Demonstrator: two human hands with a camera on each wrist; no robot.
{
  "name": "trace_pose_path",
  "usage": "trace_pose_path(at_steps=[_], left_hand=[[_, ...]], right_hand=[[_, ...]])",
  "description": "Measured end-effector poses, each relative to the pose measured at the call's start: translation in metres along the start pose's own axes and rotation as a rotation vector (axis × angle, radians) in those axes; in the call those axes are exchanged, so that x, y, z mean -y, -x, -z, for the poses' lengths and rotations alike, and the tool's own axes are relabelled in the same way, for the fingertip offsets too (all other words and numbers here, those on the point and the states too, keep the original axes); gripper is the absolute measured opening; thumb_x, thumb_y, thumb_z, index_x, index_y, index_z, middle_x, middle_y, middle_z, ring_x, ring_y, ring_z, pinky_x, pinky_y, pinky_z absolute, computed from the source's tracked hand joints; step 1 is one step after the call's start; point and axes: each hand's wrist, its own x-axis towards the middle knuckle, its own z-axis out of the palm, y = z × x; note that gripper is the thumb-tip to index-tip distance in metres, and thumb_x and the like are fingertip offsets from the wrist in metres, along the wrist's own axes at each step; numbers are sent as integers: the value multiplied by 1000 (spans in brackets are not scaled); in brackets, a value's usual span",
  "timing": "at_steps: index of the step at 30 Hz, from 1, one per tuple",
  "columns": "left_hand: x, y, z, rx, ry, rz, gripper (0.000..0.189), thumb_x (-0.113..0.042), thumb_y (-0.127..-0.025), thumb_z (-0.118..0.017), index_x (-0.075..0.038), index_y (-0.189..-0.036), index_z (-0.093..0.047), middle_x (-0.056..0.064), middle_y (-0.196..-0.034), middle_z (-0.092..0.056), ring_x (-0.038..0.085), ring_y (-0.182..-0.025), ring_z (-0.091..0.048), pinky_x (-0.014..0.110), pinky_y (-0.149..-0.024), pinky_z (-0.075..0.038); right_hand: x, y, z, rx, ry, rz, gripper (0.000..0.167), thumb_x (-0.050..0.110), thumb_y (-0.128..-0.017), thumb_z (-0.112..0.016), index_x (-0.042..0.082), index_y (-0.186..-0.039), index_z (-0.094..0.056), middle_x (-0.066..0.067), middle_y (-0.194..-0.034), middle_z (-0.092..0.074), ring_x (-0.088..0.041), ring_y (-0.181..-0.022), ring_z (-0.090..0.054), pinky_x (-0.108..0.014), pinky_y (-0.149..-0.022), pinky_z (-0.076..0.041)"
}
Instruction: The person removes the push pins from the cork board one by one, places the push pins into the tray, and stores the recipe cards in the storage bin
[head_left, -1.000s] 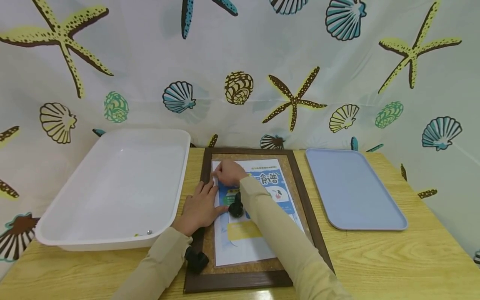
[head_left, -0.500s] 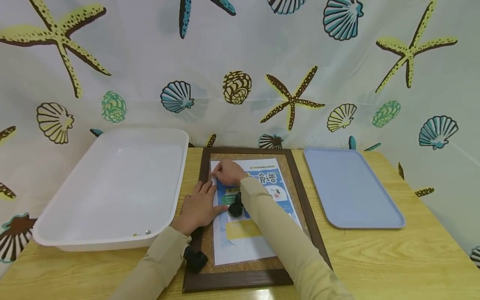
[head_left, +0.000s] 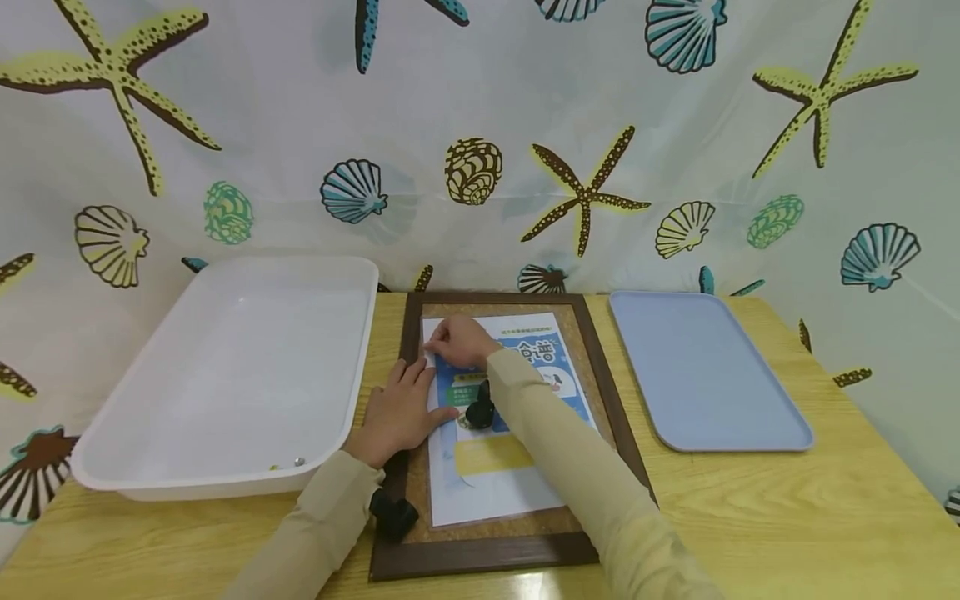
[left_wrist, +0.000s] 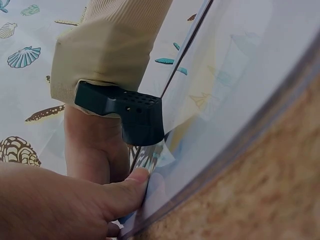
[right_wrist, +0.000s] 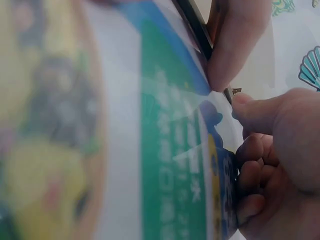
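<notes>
A laminated printed sheet [head_left: 487, 500], blue and white with a yellow block, lies on a brown-framed corkboard [head_left: 525, 550]. Flat over the board's left side rests the left hand [head_left: 401, 412], fingers spread, its thumb stretched onto the sheet. Just above it, the right hand [head_left: 461, 342] has curled fingers, thumb and forefinger pinching together at the sheet's upper left edge. In the right wrist view, something small and dark shows by the right thumb [right_wrist: 255, 107]; I cannot tell what it is. The left fingertips [right_wrist: 225, 75] are close beside that pinch.
A large white basin [head_left: 360, 358] stands left of the board, with a small silver piece [head_left: 299, 461] and a yellow-green bit [head_left: 274, 467] near its front rim. To the right lies a pale blue tray [head_left: 712, 375]. Behind the wooden table [head_left: 750, 517] hangs a shell-patterned cloth [head_left: 420, 100].
The right forearm has shifted slightly right, uncovering more of the green print on the sheet. The left hand stays in place, and the right fingertips keep to the same edge.
</notes>
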Motion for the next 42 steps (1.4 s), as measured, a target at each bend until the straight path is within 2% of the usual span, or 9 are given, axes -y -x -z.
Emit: trace_pose_path(at_steps=[7, 14, 25, 31, 37, 42], left_hand=[[1, 1, -2, -7, -7, -11, 76, -47, -91, -60, 3, -144, -38, 21, -155, -29, 45, -143, -20, 69, -101, -32], [-1, 0, -1, -12, -1, -7, 76, -47, -91, -61, 3, -144, -39, 22, -154, -30, 45, -143, -20, 68, -102, -32], [-3, -3, -4, 5, -2, 16, 78, -48, -89, -63, 3, -144, -39, 24, -154, -29, 46, -143, -20, 69, -103, -31], [-3, -6, -2, -27, 8, 13, 80, -49, -88, -63, 2, -144, -38, 23, -154, -28, 45, -143, -20, 68, -104, -29], [-4, -2, -1, -5, 24, 31, 78, -45, -88, -64, 2, -145, -37, 23, -155, -27, 45, -144, -17, 68, -105, -28], [-3, -2, -2, -13, 28, 23, 78, -44, -89, -64, 3, -145, -37, 23, -155, -27, 45, -143, -17, 68, -105, -28]], right_hand=[[-5, 0, 2, 47, 4, 32, 22, 24, -96, -60, 6, -93, -73, -2, -82, -66, -8, -66, -51, -17, -61, -39], [-15, 5, 9, 37, -28, 41, 22, 25, -95, -61, 6, -93, -72, -1, -79, -65, -8, -65, -52, -17, -61, -41], [-46, 25, 29, 32, -71, -10, 20, 25, -95, -61, 7, -92, -71, -1, -79, -65, -9, -64, -50, -20, -62, -40], [-64, 33, 45, -9, -72, -33, 19, 23, -95, -62, 6, -91, -70, -2, -79, -65, -10, -66, -51, -22, -64, -40], [-82, 50, 50, -15, -114, -64, 20, 23, -95, -62, 5, -91, -69, -2, -80, -64, -10, -66, -51, -21, -63, -41], [-96, 63, 59, -24, -121, -66, 19, 20, -95, -61, 3, -92, -69, -4, -80, -64, -10, -66, -50, -21, -61, -40]])
